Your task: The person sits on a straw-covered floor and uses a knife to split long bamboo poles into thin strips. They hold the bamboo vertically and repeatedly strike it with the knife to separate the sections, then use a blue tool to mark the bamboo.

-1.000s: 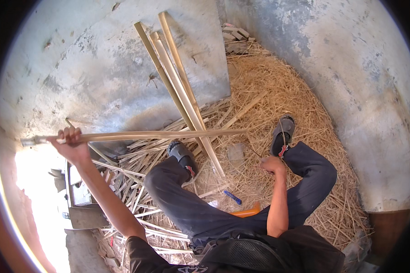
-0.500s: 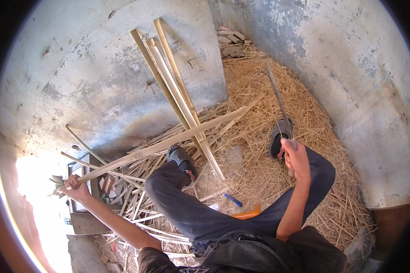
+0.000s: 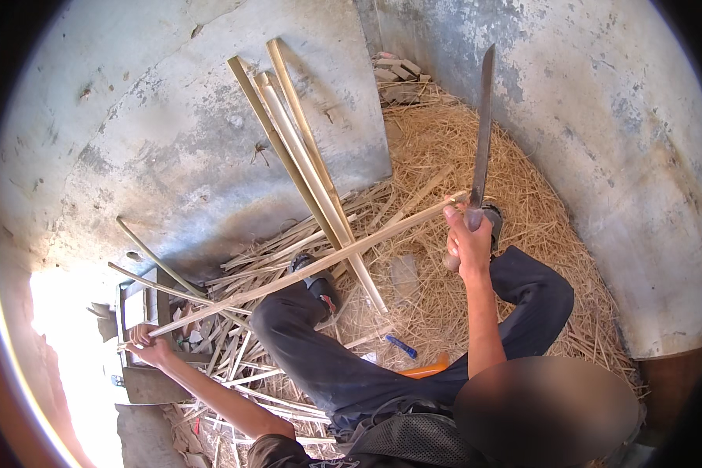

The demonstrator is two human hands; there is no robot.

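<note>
My left hand (image 3: pixel 147 346) is closed around the near-left end of a long, pale bamboo strip (image 3: pixel 404 226). The strip slants up to the right, crossing in front of the leaning poles. Its far end meets the fingers of my right hand (image 3: pixel 469 240); whether they pinch it is unclear. That hand is wrapped round the handle of a long machete (image 3: pixel 484 125), whose dark blade points away from me, nearly upright in the view.
Several bamboo poles (image 3: pixel 292 140) lean against the stained wall (image 3: pixel 156 140). Straw-like shavings (image 3: pixel 546 257) and split strips (image 3: pixel 234 343) cover the floor. Between my legs lie a blue tube-shaped item (image 3: pixel 400 345) and an orange thing (image 3: pixel 429 368). A wooden frame (image 3: pixel 152 382) stands at left.
My right hand has moved left and up, swinging the machete blade more upright, and now meets the strip's far end. My left hand and the strip's near end have shifted slightly right and down.
</note>
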